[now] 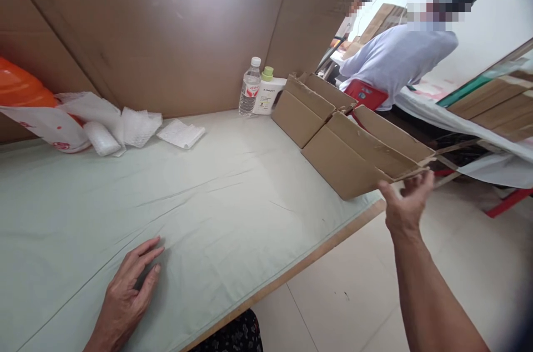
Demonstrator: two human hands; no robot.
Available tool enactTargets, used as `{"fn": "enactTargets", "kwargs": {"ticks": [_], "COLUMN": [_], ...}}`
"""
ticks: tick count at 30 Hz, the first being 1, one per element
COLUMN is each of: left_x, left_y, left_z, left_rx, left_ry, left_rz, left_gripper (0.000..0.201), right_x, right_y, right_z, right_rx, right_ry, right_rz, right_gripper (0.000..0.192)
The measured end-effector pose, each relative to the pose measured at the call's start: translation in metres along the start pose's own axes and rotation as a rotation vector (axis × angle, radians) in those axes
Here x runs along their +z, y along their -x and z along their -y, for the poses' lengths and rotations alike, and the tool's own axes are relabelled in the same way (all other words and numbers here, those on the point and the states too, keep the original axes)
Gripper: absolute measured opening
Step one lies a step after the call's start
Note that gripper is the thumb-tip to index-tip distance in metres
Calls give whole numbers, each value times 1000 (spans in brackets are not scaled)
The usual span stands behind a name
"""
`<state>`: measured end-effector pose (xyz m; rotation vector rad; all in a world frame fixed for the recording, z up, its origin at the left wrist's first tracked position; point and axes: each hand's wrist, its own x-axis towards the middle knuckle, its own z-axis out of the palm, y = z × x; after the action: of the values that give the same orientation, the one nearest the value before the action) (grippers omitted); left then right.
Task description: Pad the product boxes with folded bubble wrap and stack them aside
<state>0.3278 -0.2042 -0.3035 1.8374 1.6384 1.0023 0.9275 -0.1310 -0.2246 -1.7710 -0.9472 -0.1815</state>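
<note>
My left hand (132, 286) rests on the pale green cloth-covered table (200, 219), its fingers loosely stretched and holding nothing. At the table's right edge, my right hand (407, 205) is at the near end of an open cardboard box (353, 160). Its thumb and fingers are spread apart, and the fingertips meet the box's end, partly hidden there. Behind this box stands a second open cardboard box (297, 110), end to end with it. The insides of both boxes are mostly hidden from this angle.
A clear water bottle (250, 88) and a white bottle with a green cap (268, 94) stand by the tall cardboard panel (175, 30). Bubble wrap pieces (141, 125) and an orange item in a plastic bag (25, 85) lie left. A person (400, 58) sits beyond the boxes.
</note>
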Motion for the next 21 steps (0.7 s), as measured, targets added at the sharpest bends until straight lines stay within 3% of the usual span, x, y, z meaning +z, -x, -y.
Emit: {"fn": "enactTargets", "kwargs": {"ticks": [2, 4, 7, 10, 14, 17, 21], "left_x": [0, 0, -2, -1, 2, 3, 1], "left_y": [0, 0, 0, -1, 1, 1, -1], "left_z": [-2, -1, 4, 8, 2, -2, 4], "left_rx": [32, 42, -8, 34, 0, -34, 35], "left_ry": [6, 5, 1, -5, 35, 84, 39], "left_rz": [1, 8, 7, 20, -9, -42, -15], "left_gripper": [26, 26, 28, 28, 27, 26, 25], "right_x": [-12, -13, 18, 69, 124, 143, 152], "right_y": [7, 8, -13, -54, -102, -120, -129], "right_z": [20, 55, 117, 155, 163, 159, 154], "right_rx": [-166, -401, -569, -510, -300, -274, -277], "right_ry": [130, 284, 462, 550, 672, 696, 719], "right_rz": [-104, -133, 24, 214, 429, 462, 468], "right_gripper": [100, 74, 46, 44, 58, 54, 48]}}
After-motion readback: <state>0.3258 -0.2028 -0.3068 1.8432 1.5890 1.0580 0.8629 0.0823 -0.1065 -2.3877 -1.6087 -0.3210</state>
